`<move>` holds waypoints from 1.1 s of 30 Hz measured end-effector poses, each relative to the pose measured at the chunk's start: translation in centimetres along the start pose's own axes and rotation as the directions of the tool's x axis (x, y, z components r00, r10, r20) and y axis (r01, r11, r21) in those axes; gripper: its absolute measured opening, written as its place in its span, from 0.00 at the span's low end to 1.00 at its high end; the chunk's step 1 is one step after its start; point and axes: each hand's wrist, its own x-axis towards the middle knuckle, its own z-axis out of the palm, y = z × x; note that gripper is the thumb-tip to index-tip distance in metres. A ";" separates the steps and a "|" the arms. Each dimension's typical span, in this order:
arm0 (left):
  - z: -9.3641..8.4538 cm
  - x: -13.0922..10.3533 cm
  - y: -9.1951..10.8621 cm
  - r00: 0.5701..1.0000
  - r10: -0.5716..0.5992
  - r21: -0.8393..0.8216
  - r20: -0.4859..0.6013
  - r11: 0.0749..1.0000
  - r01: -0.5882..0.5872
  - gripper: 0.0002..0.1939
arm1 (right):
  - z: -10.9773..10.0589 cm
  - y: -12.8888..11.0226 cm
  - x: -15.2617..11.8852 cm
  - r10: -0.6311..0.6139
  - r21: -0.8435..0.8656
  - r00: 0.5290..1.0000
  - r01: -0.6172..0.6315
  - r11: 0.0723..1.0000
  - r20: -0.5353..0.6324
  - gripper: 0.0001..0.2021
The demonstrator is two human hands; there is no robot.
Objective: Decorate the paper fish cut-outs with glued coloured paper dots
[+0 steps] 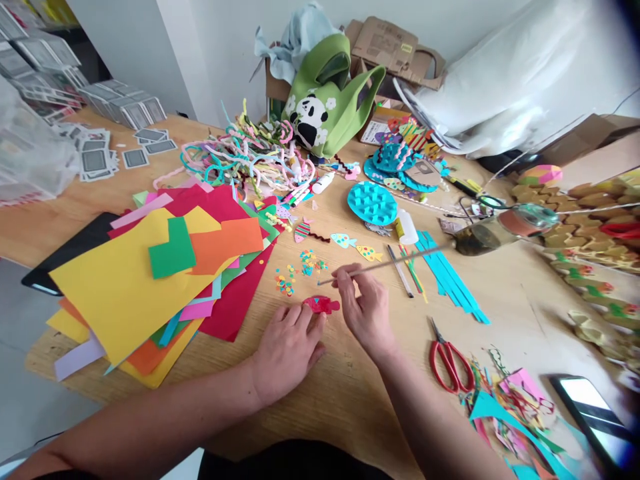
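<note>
A small red paper fish (pixel 321 305) with a few bits of colour on it lies on the table. My left hand (pixel 286 347) rests beside it, fingers bent and fingertips holding its lower left edge. In my right hand (pixel 364 307) a long thin stick (pixel 400 260) is pinched between thumb and fingers. Its near tip hovers just above the fish, close to small coloured paper dots (pixel 311 262) strewn in loose piles. Beyond them are a striped fish (pixel 303 230), a pale blue spotted fish (pixel 343 241) and a yellow spotted fish (pixel 369 253).
Coloured paper sheets (pixel 120 280) are stacked at left. Pipe cleaners (pixel 245 157) and a green panda bag (pixel 320 100) stand behind. A glue bottle (pixel 406 227), blue strips (pixel 450 277), red-handled scissors (pixel 451 363), paper scraps (pixel 520 413) and a phone (pixel 595 417) are to the right.
</note>
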 end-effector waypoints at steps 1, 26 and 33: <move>0.0 0.0 0.0 1.000 0.003 -0.006 -0.003 1.000 -0.003 0.23 | -0.1 -0.2 -1.0 -0.014 -0.016 1.000 0.014 1.000 0.000 0.07; -0.4 -0.1 0.2 0.999 0.018 0.016 -0.031 1.000 -0.018 0.19 | 1.3 1.3 -4.4 -0.128 -0.091 0.992 0.129 0.987 0.014 0.08; -0.3 -0.1 0.2 1.000 0.019 0.010 -0.018 1.000 -0.019 0.20 | 1.3 1.3 -4.4 -0.148 -0.099 0.988 0.152 0.983 0.045 0.07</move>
